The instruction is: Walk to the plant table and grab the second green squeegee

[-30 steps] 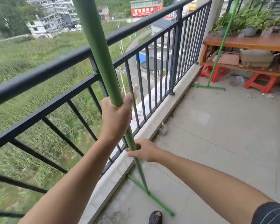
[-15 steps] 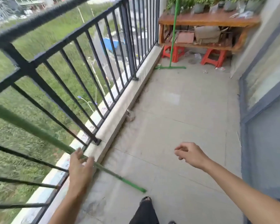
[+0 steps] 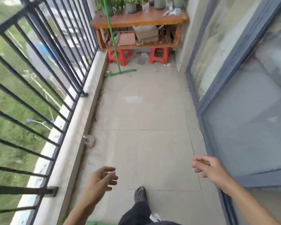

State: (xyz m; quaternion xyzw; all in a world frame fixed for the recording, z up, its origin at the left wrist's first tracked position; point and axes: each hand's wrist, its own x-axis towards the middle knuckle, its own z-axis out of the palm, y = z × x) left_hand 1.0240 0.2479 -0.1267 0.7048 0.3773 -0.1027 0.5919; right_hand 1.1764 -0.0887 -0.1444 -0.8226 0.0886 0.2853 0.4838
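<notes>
Nearest the camera, both bare hands hang in the air above the pale beige tiled balcony floor (image 3: 152, 111), and neither grasps anything. The left hand (image 3: 102, 179) has its fingers spread and loosely bent, released, close to the low pale concrete kerb (image 3: 75, 140) that runs under the dark metal balcony railing (image 3: 44, 65). The right hand (image 3: 208, 166) is likewise released, fingers relaxed and slightly curled, just in front of the grey-framed sliding glass door (image 3: 243, 101) on that side. Between the hands and a little below, a foot in a dark perforated clog (image 3: 140, 194) stands on the tiles, with a dark trouser leg (image 3: 136, 213) above it. A small strip of green shows at the very bottom edge, too little to identify.

Farther along the kerb lies a small clump of greyish debris (image 3: 90, 140). Well beyond, at the far end of the balcony, a green metal pole with a crossbar foot (image 3: 115, 51) stands upright on the floor, its foot touching the tiles near the kerb. Just behind it two orange-red plastic stools (image 3: 159, 56) sit under an orange-brown wooden table (image 3: 136, 21), whose lower shelf holds a pinkish slab and cardboard pieces (image 3: 144, 34). Grey potted green plants (image 3: 131, 5) stand on the table top.
</notes>
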